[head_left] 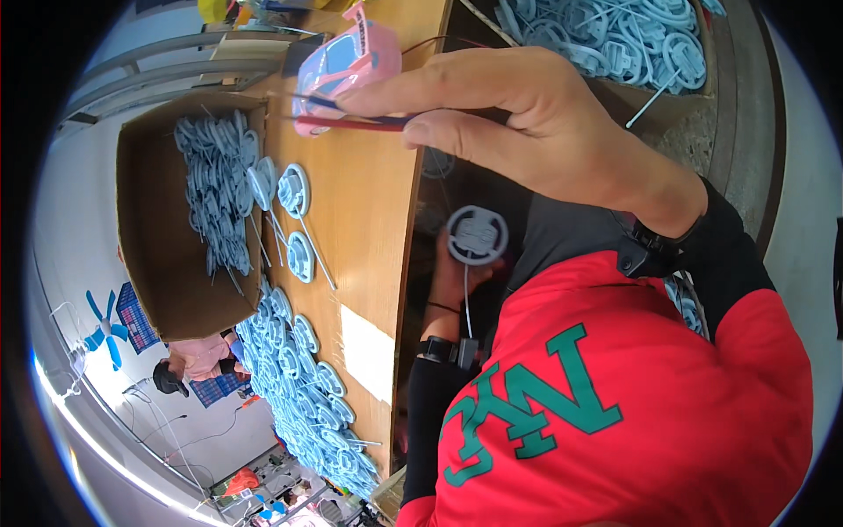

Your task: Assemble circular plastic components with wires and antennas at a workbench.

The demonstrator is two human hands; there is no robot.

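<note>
My right hand (527, 119) reaches across at the top, thumb and forefinger pinched on a slim two-pronged tool like tweezers (351, 119). One prong is red, the other dark; their far ends are blurred. They pass in front of a pink and light-blue plastic item (378, 54) on the table. Lower down, in the shade beside the table edge, my left hand (474, 274) holds a round pale-blue plastic ring part (477, 235) with a long thin stem. Its fingers are partly hidden behind the part.
A cardboard box (140, 220) with many blue ring parts stands at the left. More ring parts (299, 386) are heaped on the wooden table (369, 228), near a white sheet (367, 351). Another box holds blue parts (615, 39) at upper right. A person (198, 360) is farther off.
</note>
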